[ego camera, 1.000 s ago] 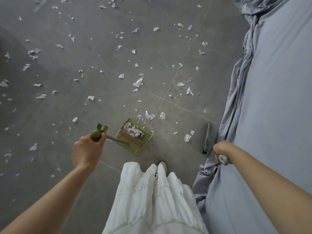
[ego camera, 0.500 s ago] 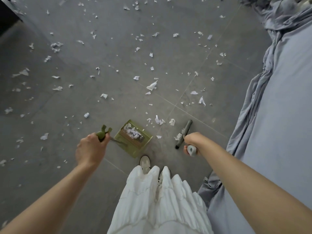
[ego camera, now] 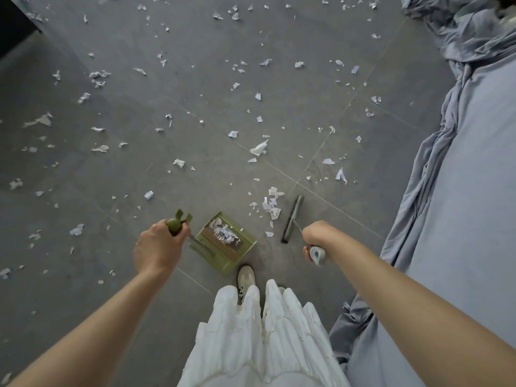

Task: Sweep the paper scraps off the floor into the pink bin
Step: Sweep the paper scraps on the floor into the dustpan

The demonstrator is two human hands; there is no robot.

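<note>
Scraps [ego camera: 269,203] touch broom [ego camera: 292,218], right hand [ego camera: 315,238] gripping; left hand [ego camera: 159,247] grips dustpan [ego camera: 224,241] handle.

The light is soft, dim and even, with only weak shadows. Wide-angle distortion bends the edges, and the far corners look slightly blurred.

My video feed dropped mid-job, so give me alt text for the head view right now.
A person's left hand grips the green dustpan handle while the right hand holds a grey broom beside a small pile of paper scraps. Many scraps still litter the grey floor; no pink bin shows.
</note>
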